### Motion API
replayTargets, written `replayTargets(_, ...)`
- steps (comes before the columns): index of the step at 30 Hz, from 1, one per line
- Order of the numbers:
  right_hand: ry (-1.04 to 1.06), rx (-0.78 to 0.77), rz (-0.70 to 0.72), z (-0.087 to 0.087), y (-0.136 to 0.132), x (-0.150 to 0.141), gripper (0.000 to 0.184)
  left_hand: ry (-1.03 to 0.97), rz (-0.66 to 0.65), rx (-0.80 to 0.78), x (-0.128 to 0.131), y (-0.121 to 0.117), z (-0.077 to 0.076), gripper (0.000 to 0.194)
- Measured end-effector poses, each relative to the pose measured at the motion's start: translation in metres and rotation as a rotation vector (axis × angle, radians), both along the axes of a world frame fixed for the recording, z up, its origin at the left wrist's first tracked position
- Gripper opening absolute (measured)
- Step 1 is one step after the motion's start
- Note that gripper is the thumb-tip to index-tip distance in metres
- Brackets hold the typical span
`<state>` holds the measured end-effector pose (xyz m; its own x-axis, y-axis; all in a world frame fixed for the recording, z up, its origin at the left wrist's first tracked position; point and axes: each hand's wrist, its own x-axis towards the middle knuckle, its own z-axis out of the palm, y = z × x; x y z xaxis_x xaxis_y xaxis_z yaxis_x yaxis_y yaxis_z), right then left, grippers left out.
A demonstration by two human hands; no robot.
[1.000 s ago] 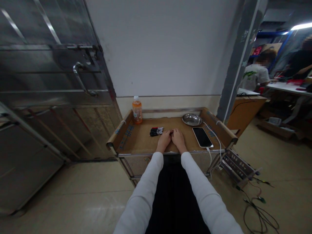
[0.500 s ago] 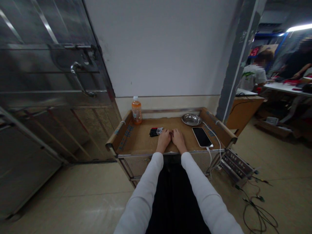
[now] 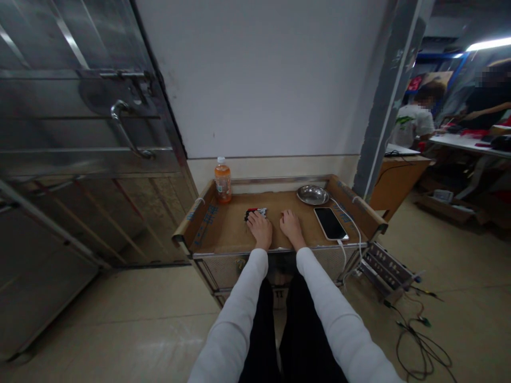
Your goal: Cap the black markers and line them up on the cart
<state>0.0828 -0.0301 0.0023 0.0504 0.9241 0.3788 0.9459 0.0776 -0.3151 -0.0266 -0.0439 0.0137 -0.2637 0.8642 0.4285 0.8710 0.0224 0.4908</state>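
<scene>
A row of pens (image 3: 262,210), black with a red one among them, lies on the cardboard lining of a cart top. My left hand (image 3: 260,230) is over the near part of the pens, its fingers spread and touching or just above them; it covers much of the row. To the right, apart from the pens, my right hand (image 3: 291,226) rests low at the cardboard with its fingers curled inward. Whether anything is inside those fingers is hidden.
An orange drink bottle (image 3: 223,181) stands in the back left corner. At the right are a metal dish (image 3: 313,195) and a phone (image 3: 331,224) with a white cable (image 3: 351,215). Raised cardboard sides (image 3: 355,205) edge the cart. People sit farther off at the right.
My left hand has moved left, away from my right hand, and its fingers have spread over the pens. My right hand has stayed nearly in place.
</scene>
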Motion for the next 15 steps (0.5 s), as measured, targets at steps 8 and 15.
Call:
replayTargets(8, -0.034, 0.042, 0.176, 0.002, 0.003, 0.002, 0.03, 0.076, -0.533, 0.029, 0.003, 0.019, -0.003, 0.023)
replayTargets(15, -0.063, 0.03, 0.096, 0.001, 0.0, 0.002, 0.024, 0.002, -0.504, 0.123, 0.001, 0.024, -0.011, 0.022)
